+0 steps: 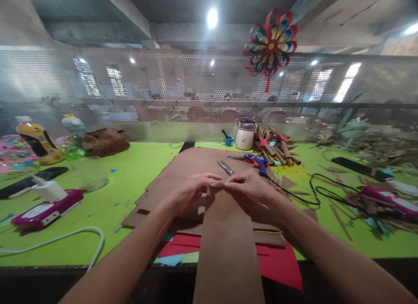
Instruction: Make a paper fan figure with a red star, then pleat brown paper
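A long strip of brown kraft paper point(228, 251) runs from the bottom edge up to my hands, its far end curled over. My left hand point(197, 188) grips the left corner of that end, fingers bent round it. At the opposite corner, my right hand point(250, 185) pinches the paper between thumb and fingers. Beneath lies a stack of larger brown sheets point(183, 169). Just past my fingers, metal scissors point(226, 167) rest on the stack, their handles hidden by my right hand. A blue glue gun point(256, 161) lies beyond them.
Red paper point(281, 267) pokes out under the stack. Rolled paper tubes point(274, 147) and a white jar point(244, 135) stand at the back. A black cable point(336, 193) loops rightward. Purple power strips point(48, 210) lie left and right, with a clear cup point(94, 175) on the left.
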Available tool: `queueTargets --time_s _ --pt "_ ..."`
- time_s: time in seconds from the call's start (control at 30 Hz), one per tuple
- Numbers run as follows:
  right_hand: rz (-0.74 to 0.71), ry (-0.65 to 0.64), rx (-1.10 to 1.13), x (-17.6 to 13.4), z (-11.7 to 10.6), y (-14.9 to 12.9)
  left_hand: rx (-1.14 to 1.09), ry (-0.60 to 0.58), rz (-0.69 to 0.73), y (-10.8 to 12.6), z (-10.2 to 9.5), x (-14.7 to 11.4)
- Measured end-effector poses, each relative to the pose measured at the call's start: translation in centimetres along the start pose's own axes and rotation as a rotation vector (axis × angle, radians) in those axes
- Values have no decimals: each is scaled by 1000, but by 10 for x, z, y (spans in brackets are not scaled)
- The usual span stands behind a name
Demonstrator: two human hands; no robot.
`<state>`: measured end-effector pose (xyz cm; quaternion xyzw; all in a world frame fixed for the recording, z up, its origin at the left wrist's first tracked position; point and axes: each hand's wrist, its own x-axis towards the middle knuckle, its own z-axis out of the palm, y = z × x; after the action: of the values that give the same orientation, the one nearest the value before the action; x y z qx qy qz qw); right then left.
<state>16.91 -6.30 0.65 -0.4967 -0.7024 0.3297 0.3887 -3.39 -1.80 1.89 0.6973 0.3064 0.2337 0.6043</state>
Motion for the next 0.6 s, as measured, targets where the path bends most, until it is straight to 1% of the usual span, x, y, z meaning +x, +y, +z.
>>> queueTargets --time_s 0.1,0.17,0.27,0.37,0.43,0.6 --pt "-52 -6 -39 1 0 3 56 28 -36 -1 2 1" --pt "-61 -17 -63 2 0 5 82 33 -40 -2 4 2" --pt "-64 -26 -71 2 1 6 97 37 -12 -2 5 2" --pt "-77 -26 -80 1 1 3 120 13 29 -2 6 2" --pt "-87 -30 -95 1 0 1 151 -8 54 -2 6 2" --pt "-95 -31 -141 1 -2 1 262 -2 77 -9 4 6"
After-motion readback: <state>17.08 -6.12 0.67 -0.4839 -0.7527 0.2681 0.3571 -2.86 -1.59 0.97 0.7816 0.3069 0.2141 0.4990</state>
